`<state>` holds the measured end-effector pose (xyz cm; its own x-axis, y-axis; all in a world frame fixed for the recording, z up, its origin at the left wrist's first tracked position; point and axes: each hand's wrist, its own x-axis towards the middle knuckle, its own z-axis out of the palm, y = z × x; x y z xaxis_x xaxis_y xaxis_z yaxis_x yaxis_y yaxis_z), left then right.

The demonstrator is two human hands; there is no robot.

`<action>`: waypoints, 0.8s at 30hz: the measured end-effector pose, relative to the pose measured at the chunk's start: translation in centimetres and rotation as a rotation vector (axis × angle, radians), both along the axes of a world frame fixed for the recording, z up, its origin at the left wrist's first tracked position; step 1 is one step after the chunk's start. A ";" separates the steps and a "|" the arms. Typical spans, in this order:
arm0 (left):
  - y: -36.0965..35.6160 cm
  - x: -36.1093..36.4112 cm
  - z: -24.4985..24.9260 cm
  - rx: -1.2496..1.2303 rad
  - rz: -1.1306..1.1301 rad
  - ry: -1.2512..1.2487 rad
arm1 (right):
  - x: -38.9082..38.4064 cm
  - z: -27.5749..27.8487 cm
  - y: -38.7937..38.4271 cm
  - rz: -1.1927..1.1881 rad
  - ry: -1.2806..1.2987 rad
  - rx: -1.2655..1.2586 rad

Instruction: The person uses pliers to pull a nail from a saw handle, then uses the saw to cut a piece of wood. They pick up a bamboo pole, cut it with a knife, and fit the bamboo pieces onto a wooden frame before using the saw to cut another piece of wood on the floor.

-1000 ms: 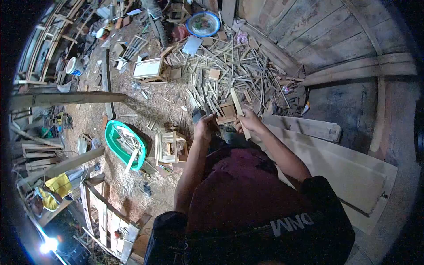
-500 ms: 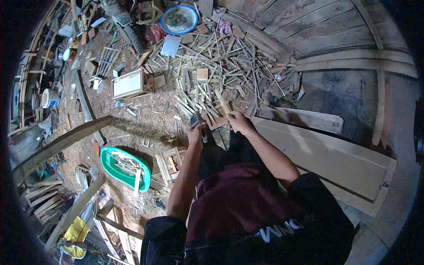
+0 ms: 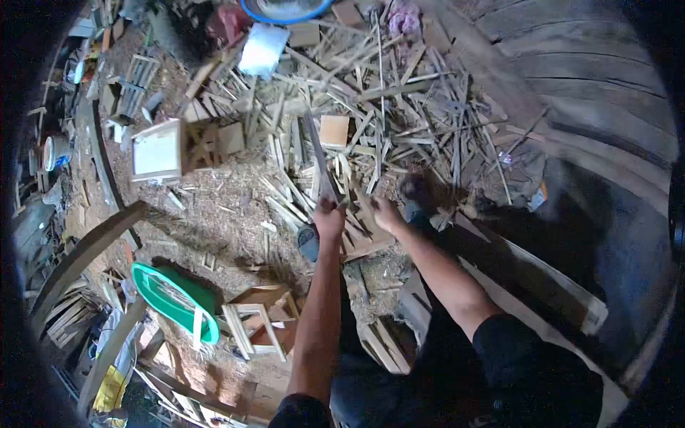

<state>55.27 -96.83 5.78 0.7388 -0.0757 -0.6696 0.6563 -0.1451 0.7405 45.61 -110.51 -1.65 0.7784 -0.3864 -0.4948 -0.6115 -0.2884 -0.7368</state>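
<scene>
In the green basin (image 3: 148, 282) — wood slats (image 3: 197, 327)

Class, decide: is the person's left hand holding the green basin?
No, the left hand grips a long slat, while the green basin lies apart from it at the lower left.

No legible text, no readable labels, brands, numbers or signs
</scene>
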 end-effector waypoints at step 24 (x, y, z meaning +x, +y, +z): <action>-9.6 7.7 -8.5 -0.071 0.363 -0.124 | 18.0 -9.0 -13.1 -0.800 -0.134 1.039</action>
